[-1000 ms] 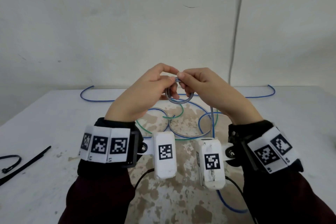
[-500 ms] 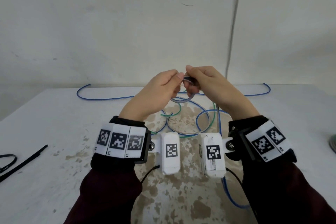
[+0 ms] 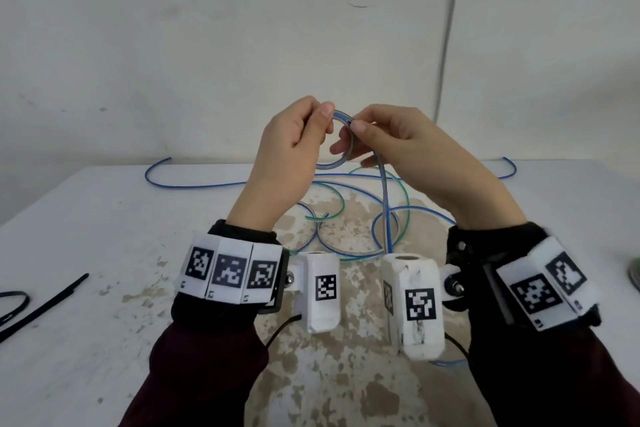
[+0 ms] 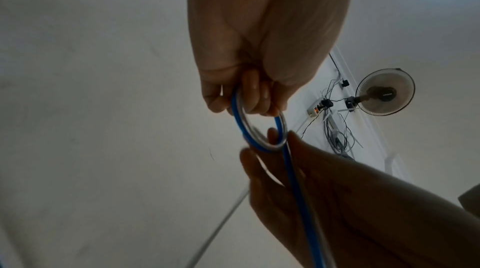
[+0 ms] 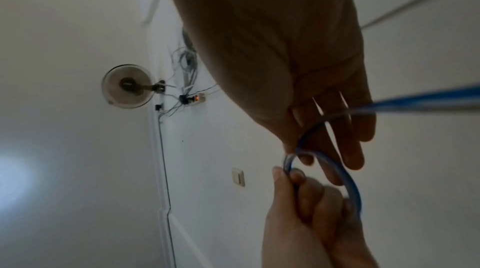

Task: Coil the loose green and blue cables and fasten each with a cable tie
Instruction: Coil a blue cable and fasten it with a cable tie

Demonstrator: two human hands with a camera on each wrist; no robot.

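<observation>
I hold a small coil [image 3: 341,158] of the blue cable in the air above the table, between both hands. My left hand [image 3: 323,118] pinches the coil's top with thumb and curled fingers; the left wrist view shows the coil [image 4: 255,128] under those fingers. My right hand [image 3: 353,128] pinches the same coil beside it, its other fingers spread. From the coil, the blue cable [image 3: 386,204] drops to the table and runs off in loose loops. Mixed among those loops lies the green cable [image 3: 405,198]. The right wrist view shows the coil [image 5: 345,176] in both hands.
Two black cable ties lie at the table's left edge, one straight [image 3: 45,302] and one looped [image 3: 14,302]. A long stretch of blue cable [image 3: 207,184] runs along the back of the white table [image 3: 104,225], near the wall. A round object [image 3: 635,274] peeks in at the right.
Both hands have lifted the small blue coil higher above the table. The coil now stands upright and more open between the fingertips.
</observation>
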